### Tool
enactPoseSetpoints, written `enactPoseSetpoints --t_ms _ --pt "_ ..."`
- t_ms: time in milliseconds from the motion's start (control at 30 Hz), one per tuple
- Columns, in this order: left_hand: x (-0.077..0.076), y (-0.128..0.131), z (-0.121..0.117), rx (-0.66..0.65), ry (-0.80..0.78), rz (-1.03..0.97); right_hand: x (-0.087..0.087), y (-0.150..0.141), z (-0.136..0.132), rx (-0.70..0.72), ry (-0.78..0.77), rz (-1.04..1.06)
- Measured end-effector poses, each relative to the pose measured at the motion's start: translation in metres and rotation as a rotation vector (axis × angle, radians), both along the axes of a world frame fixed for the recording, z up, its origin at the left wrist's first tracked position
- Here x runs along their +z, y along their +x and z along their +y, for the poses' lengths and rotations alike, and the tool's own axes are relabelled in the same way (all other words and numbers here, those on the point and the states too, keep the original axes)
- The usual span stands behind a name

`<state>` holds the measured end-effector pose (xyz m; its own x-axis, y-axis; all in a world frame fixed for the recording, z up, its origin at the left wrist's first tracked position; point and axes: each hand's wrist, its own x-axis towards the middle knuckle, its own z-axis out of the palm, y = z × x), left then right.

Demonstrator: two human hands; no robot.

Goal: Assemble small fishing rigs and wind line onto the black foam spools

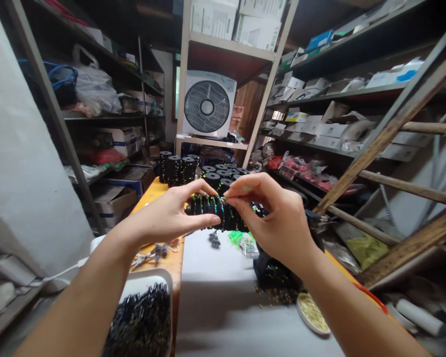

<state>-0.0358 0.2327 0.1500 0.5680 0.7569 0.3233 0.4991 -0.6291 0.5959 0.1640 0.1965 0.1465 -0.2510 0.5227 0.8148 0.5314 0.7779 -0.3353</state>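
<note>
Above the middle of the table lies a black ribbed spool [228, 218] on its side, with shiny green and blue strands or bits along its grooves. My left hand [167, 210] grips its left end, thumb in front and fingers over the top. At the top of the spool my right hand [280, 213] pinches with thumb and forefinger; what sits between the fingertips is too small to make out. Behind it stand several similar black spools [174, 168] upright. A green tinsel-like pile [240, 239] and a small dark grey clump [214, 240] lie below the spool.
At the lower left a white tray [167, 277] holds many small black pieces. A white dish [307, 325] of pale yellow bits sits at the right, near a black stand [271, 272]. A box fan [208, 104] stands on a shelf; a wooden ladder [390, 134] leans at the right.
</note>
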Motion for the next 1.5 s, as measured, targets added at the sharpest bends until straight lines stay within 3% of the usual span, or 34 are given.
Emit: enactPoseSetpoints --t_ms 833,1133,1500 --pt "0.0035 -0.0027 -0.0029 -0.012 -0.042 0.019 0.0044 0.0002 -0.0033 -0.045 0.057 -0.153" --pt "0.0024 -0.0076 -0.0036 -0.099 -0.103 0.033 0.0022 0.0026 -0.0027 -0.065 0.133 -0.284" --pt "0.0022 -0.0080 -0.0026 -0.080 -0.040 0.073 -0.0002 0.0028 -0.0052 -0.094 0.196 -0.421"
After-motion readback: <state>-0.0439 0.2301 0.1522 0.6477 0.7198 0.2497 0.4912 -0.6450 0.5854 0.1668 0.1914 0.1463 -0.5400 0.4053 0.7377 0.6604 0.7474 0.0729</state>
